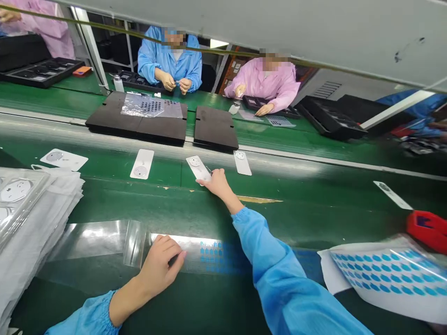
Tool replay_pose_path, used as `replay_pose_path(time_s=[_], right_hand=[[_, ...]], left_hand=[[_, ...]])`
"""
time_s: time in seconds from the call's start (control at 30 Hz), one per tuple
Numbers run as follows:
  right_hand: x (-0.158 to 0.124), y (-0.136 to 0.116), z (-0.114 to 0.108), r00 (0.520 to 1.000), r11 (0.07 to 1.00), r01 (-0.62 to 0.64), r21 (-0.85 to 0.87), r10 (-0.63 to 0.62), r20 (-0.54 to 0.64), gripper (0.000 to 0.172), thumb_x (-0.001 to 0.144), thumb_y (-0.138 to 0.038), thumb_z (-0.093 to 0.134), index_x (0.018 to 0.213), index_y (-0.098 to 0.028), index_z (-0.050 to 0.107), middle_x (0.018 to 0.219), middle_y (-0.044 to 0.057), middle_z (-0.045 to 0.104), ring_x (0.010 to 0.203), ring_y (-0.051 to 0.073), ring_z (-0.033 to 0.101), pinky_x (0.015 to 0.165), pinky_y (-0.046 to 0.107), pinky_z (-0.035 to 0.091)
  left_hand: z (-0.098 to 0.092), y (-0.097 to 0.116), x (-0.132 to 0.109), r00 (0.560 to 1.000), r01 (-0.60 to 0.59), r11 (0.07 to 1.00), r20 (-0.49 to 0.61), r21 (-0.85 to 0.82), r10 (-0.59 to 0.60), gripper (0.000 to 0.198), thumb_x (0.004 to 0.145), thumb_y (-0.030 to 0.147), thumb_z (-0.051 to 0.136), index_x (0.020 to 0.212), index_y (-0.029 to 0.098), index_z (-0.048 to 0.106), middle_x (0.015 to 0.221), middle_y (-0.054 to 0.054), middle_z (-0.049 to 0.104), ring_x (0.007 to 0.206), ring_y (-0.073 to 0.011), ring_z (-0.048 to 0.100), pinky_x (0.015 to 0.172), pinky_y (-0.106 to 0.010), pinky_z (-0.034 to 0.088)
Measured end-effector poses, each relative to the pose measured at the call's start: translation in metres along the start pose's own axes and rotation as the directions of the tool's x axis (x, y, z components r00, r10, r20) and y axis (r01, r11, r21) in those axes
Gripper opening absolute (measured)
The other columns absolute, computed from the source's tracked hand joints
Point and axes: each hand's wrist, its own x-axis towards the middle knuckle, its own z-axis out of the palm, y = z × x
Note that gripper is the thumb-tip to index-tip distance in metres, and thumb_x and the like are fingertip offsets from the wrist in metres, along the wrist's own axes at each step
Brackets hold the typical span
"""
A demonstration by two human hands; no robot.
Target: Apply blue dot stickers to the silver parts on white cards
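My right hand [219, 184] reaches to the middle of the green surface and pinches the lower end of a white rectangular plate [196, 163] with a round piece on it. A thin dark item [208, 170] shows by the fingers, too small to name. My left hand [159, 260] is loosely curled, palm down, over a clear plastic film [190, 253]; its fingertips are hidden. Small blue stickers [211, 251] lie in rows on the film beside it. Similar white plates lie left [142, 164] and right [242, 163] of the held one.
White bags [59, 195] and packed round parts [16, 190] are stacked at left. At right are a sheet of blue stickers [391, 274] and a red tape dispenser [428, 228]. Black foam blocks [139, 123] line the far side, where co-workers in blue [150, 53] and pink [240, 77] sit.
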Motion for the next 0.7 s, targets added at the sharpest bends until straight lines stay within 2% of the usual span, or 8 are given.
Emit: replay_pose_path(time_s=[0.17,0.23,0.33,0.4,0.47,0.53,0.6,0.7], right_hand=[[0.002,-0.017,-0.013,0.99,0.985,-0.077,0.154,0.058,0.126,0.057,0.064,-0.052,0.088,0.086,-0.023,0.044,0.094,0.006,0.06,0.094,0.025,0.06,0.084,0.04,0.05],[-0.019,-0.025,-0.024,0.975,0.966,-0.08,0.247,0.025,0.219,0.053,0.07,-0.057,0.082,0.086,-0.023,0.044,0.087,0.002,0.061,0.083,0.021,0.06,0.074,0.035,0.05],[-0.085,-0.034,-0.029,0.937,0.929,-0.062,0.365,-0.073,0.343,0.054,0.071,-0.063,0.08,0.087,-0.023,0.047,0.085,0.0,0.061,0.08,0.018,0.061,0.07,0.031,0.05],[-0.138,-0.035,-0.028,0.85,0.884,-0.07,0.463,-0.19,0.491,0.052,0.07,-0.059,0.084,0.088,-0.022,0.053,0.082,-0.002,0.059,0.077,0.017,0.059,0.068,0.029,0.049],[-0.182,-0.031,-0.03,0.756,0.908,-0.072,0.413,-0.221,0.616,0.04,0.081,-0.054,0.08,0.091,-0.021,0.061,0.079,-0.002,0.059,0.073,0.017,0.057,0.065,0.029,0.047],[-0.209,-0.023,-0.038,0.843,0.944,0.025,0.329,-0.197,0.501,0.03,0.096,-0.051,0.065,0.097,-0.021,0.069,0.082,0.001,0.061,0.075,0.018,0.057,0.069,0.032,0.046],[-0.217,-0.009,-0.051,0.94,0.956,0.115,0.272,-0.193,0.282,0.034,0.103,-0.049,0.054,0.1,-0.022,0.074,0.091,0.005,0.062,0.087,0.022,0.06,0.079,0.036,0.048],[-0.215,0.016,-0.07,0.985,0.968,0.137,0.212,-0.156,0.073,0.034,0.101,-0.051,0.057,0.1,-0.025,0.079,0.094,0.006,0.061,0.095,0.024,0.06,0.09,0.041,0.048]], left_hand=[[-0.004,-0.007,0.007,0.985,0.173,0.966,0.02,-0.193,-0.172,0.04,0.108,0.04,0.047,0.084,0.019,0.072,0.081,-0.005,0.071,0.079,-0.0182,0.065,0.076,-0.033,0.05],[-0.005,-0.009,0.009,0.967,0.239,0.915,-0.005,-0.324,-0.254,0.034,0.108,0.042,0.048,0.109,0.02,0.073,0.1,-0.008,0.074,0.086,-0.0181,0.068,0.08,-0.033,0.054],[-0.005,-0.012,0.011,0.93,0.281,0.759,-0.03,-0.587,-0.367,0.059,0.105,0.048,0.052,0.158,0.026,0.038,0.136,-0.013,0.065,0.099,-0.0197,0.072,0.09,-0.038,0.058],[-0.005,-0.014,0.012,0.894,0.289,0.654,-0.048,-0.699,-0.445,0.077,0.101,0.052,0.059,0.163,0.024,0.024,0.14,-0.016,0.063,0.108,-0.0236,0.071,0.094,-0.04,0.059],[-0.006,-0.014,0.012,0.854,0.321,0.608,-0.056,-0.726,-0.518,0.082,0.097,0.052,0.066,0.161,0.021,0.027,0.132,-0.015,0.067,0.11,-0.0255,0.071,0.093,-0.039,0.06],[-0.008,-0.014,0.011,0.856,0.379,0.595,0.023,-0.709,-0.517,0.084,0.095,0.048,0.069,0.161,0.022,0.024,0.123,-0.012,0.07,0.104,-0.0244,0.072,0.087,-0.036,0.062],[-0.009,-0.013,0.01,0.89,0.432,0.627,0.192,-0.649,-0.414,0.087,0.097,0.042,0.066,0.164,0.025,0.013,0.117,-0.01,0.071,0.095,-0.023,0.073,0.082,-0.035,0.062],[-0.005,-0.013,0.006,0.903,0.407,0.821,0.31,-0.4,-0.297,0.085,0.101,0.034,0.059,0.166,0.025,0.006,0.112,-0.01,0.072,0.093,-0.0234,0.072,0.081,-0.037,0.061]])
